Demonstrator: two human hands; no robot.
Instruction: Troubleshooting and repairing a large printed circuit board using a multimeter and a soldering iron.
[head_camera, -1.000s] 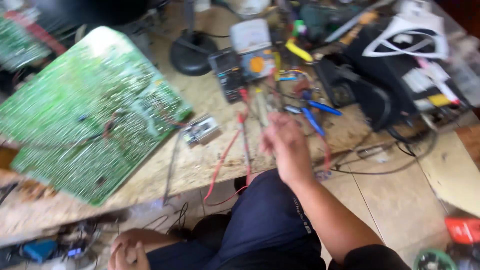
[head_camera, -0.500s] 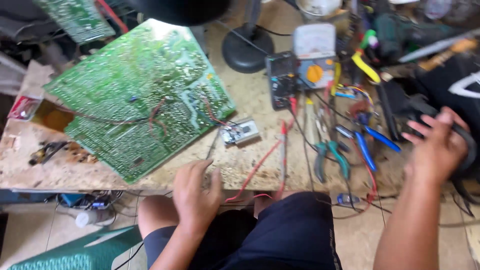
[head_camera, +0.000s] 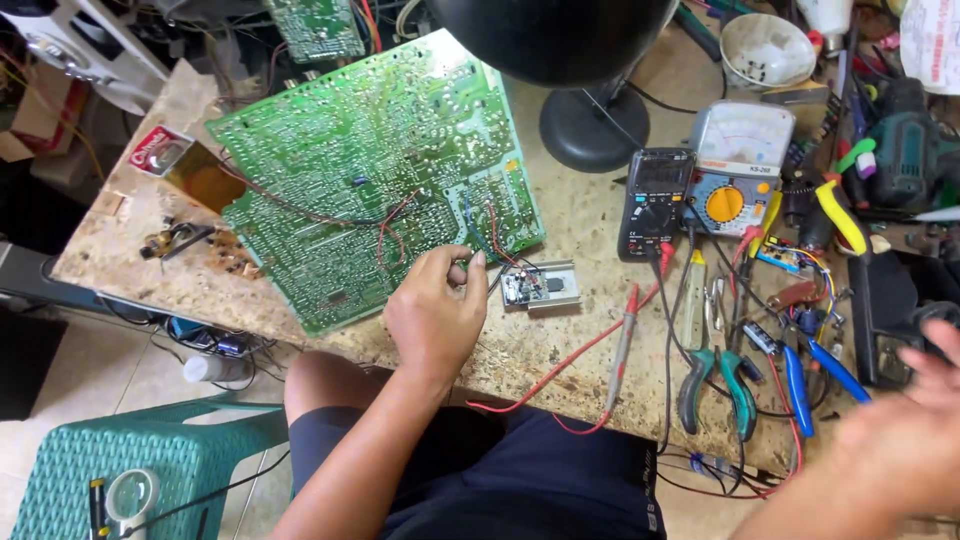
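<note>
Green dominates: one large circuit board (head_camera: 375, 175) lies solder side up on the speckled surface (head_camera: 560, 330), its long axis running diagonally from near left to far right, and a second, smaller board (head_camera: 318, 27) sits at the far edge. Two meters stand side by side, one dark digital (head_camera: 655, 203), one pale analogue (head_camera: 737, 162). The left hand (head_camera: 437, 315) rests at the big board's near corner, fingers (head_camera: 470, 268) curled, pinching thin wires beside one small module (head_camera: 540, 286). The right hand (head_camera: 905, 440) is blurred; whether it grips anything I cannot tell.
</note>
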